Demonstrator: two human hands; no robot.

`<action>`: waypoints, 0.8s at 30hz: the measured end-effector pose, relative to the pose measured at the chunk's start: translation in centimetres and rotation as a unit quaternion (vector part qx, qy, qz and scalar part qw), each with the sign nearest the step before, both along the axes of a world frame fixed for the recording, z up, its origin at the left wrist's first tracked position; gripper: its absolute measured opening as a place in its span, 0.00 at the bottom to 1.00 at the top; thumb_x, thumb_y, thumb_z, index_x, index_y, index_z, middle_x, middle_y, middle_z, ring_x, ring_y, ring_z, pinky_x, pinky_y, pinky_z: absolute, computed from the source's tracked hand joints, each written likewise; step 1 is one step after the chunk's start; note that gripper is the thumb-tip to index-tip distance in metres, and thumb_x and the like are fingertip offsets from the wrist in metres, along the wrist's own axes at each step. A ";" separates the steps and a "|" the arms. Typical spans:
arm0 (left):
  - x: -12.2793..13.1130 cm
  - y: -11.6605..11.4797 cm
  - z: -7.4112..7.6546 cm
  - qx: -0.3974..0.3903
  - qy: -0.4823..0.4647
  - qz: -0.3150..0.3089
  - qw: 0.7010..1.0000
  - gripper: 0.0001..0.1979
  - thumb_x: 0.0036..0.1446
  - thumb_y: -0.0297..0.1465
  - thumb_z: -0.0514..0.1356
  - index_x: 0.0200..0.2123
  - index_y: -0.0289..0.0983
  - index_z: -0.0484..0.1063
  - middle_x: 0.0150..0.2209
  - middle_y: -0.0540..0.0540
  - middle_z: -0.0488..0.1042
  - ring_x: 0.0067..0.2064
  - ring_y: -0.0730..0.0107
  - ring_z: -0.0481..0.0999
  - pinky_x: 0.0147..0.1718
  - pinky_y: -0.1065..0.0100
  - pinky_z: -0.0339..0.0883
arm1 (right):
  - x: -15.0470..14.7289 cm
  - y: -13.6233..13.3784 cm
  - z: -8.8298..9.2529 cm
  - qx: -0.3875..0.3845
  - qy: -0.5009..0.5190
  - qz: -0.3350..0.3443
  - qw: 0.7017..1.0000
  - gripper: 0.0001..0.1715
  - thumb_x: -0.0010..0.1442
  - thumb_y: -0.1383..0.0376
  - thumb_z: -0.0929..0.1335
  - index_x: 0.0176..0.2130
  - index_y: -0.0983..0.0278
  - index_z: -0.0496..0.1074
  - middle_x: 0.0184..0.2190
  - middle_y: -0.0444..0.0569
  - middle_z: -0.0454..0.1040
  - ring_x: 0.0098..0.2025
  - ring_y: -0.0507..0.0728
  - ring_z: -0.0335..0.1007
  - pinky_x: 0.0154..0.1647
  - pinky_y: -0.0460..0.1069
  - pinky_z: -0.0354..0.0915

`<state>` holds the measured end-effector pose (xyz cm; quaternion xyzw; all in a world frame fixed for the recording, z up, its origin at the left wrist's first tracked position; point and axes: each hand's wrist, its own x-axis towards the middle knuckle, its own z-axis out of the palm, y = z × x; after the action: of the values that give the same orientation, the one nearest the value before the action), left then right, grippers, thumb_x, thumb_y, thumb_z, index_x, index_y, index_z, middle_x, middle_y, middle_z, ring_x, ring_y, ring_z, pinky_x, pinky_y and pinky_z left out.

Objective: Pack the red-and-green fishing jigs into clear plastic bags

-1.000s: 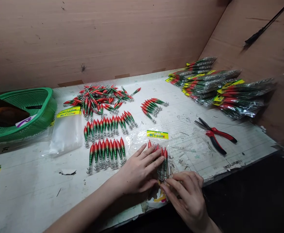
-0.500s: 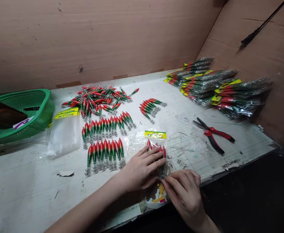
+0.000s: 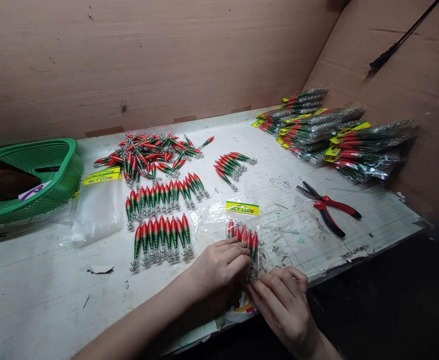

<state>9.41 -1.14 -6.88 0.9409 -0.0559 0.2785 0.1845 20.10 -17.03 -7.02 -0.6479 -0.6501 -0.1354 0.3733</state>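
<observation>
A clear plastic bag with a yellow header card lies near the table's front edge. Inside it several red and green fishing lures sit side by side, heads toward the card. My left hand rests over the lower left of the bag, fingers bent and closed on it. At the bag's bottom end my right hand pinches the plastic close to the lure hooks. Both hands hide the lower part of the bag. To the left, loose lures stand in a front row and a back row.
Behind the rows is a heap of lures, with a small group to its right. Empty header bags lie beside a green basket. Pliers and packed lure bags are at right. Cardboard walls enclose the table.
My left hand has slid down the bag toward its bottom end, its fingers curling in, so more of the lures show. My right hand stays pinched at the bottom edge.
</observation>
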 end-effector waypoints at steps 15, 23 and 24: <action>-0.9 0.9 0.8 -0.035 0.193 0.029 0.980 0.33 0.54 0.32 0.58 0.61 0.30 0.53 0.63 0.32 0.59 0.67 0.53 0.51 0.63 0.45 0.49 | 0.5 0.8 0.1 -0.045 0.087 -0.039 0.994 0.04 0.58 0.70 0.68 0.35 0.63 0.67 0.28 0.46 0.69 0.32 0.54 0.64 0.40 0.54 0.57; -0.8 1.0 0.5 -0.035 0.198 0.034 0.979 0.28 0.58 0.34 0.56 0.59 0.32 0.55 0.61 0.35 0.64 0.65 0.58 0.56 0.63 0.49 0.49 | 1.0 1.8 -0.1 -0.074 0.079 -0.057 0.992 0.04 0.59 0.72 0.65 0.35 0.63 0.67 0.29 0.47 0.67 0.34 0.55 0.62 0.40 0.53 0.57; -0.8 1.0 0.5 -0.034 0.197 0.036 0.979 0.28 0.58 0.35 0.56 0.60 0.32 0.55 0.61 0.35 0.64 0.65 0.58 0.57 0.63 0.49 0.49 | 1.1 1.8 -0.1 -0.076 0.080 -0.056 0.992 0.04 0.59 0.72 0.65 0.35 0.63 0.67 0.29 0.47 0.67 0.34 0.55 0.62 0.40 0.53 0.57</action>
<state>8.59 -0.14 -6.35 0.9720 0.0252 0.0957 0.2133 21.17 -15.25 -7.08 -0.7184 -0.5894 -0.0534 0.3655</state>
